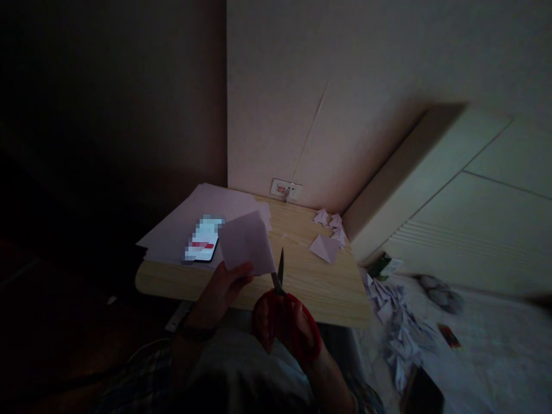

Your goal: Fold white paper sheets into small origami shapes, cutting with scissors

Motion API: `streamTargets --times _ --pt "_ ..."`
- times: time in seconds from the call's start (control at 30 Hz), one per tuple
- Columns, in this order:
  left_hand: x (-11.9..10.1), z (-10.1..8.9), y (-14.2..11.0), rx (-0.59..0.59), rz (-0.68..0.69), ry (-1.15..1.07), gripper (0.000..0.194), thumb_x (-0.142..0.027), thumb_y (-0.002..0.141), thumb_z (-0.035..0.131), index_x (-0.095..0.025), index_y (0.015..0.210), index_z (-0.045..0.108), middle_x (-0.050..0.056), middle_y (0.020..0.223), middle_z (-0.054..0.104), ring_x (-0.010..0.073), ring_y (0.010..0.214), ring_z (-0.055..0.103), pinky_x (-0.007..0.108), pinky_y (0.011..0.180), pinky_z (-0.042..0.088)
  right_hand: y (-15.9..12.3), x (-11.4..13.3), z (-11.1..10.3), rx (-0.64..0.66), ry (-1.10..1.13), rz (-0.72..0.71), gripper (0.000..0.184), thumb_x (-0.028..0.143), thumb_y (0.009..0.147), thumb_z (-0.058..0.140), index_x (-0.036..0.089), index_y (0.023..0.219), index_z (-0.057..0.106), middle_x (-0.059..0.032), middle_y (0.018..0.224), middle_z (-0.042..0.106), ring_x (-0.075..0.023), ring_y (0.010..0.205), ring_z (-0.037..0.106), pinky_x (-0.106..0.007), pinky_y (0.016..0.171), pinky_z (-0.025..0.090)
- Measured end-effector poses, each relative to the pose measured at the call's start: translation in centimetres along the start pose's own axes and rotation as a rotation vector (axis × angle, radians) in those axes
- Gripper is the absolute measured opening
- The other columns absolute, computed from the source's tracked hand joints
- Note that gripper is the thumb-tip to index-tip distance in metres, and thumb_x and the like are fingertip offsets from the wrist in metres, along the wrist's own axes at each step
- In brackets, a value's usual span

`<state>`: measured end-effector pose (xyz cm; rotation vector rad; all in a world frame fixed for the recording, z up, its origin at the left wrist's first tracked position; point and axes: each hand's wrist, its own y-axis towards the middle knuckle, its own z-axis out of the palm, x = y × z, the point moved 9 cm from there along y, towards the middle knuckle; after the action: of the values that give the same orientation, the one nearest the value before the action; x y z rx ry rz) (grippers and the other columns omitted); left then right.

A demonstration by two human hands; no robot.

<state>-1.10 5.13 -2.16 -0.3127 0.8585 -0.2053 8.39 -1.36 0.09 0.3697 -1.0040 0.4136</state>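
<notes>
My left hand (226, 287) pinches the lower edge of a folded white paper (246, 244), raised over the front of a small wooden table (302, 287). In my right hand (297, 325) are red-handled scissors (280, 279), fingers through the loops. The scissor blades are spread and point away from me. One blade is at the paper's lower right corner; whether it touches is hard to tell in the dim light. A lit phone (202, 241) lies to the left of the paper, on large white sheets (181, 215).
A folded paper square (325, 248) and several small folded paper pieces (321, 217) lie at the table's right side. A wall socket (286, 188) with a plug is behind. Right of the table, a heap of folded papers (401, 328) lies on a bed (487, 351).
</notes>
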Motion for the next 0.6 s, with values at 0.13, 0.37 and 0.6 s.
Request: streamTargets --times 0.13,0.37,0.6 --pt "-0.23 -0.02 -0.1 -0.015 0.023 0.019 0.036 -0.008 0.053 0.082 -0.017 0.084 0.068 -0.003 0.074 0.072 0.0114 0.065 0.065 0.016 0.055 0.053 0.29 0.54 0.8 0.018 0.019 -0.004 0.065 0.081 0.077 0.042 0.018 0.079 0.059 -0.0026 0.061 0.05 -0.0137 0.052 0.047 -0.022 0.039 0.031" --pt "-0.32 0.57 -0.36 0.013 0.013 0.061 0.032 -0.013 0.053 0.084 -0.015 0.079 0.066 -0.003 0.071 0.073 0.0114 0.062 0.068 0.016 0.056 0.055 0.32 0.92 0.53 -0.049 0.02 -0.013 0.066 0.081 0.077 0.044 0.016 0.08 0.059 -0.0034 0.062 0.053 -0.0149 0.054 0.052 -0.023 0.043 0.04" --pt "-0.48 0.55 -0.33 0.006 0.019 0.058 0.033 -0.012 0.05 0.085 -0.015 0.075 0.064 -0.003 0.068 0.073 0.0113 0.056 0.067 0.016 0.051 0.053 0.36 0.71 0.47 -0.045 0.034 -0.013 0.07 0.085 0.075 0.038 0.018 0.081 0.06 -0.0042 0.062 0.053 -0.0183 0.056 0.055 -0.028 0.046 0.045"
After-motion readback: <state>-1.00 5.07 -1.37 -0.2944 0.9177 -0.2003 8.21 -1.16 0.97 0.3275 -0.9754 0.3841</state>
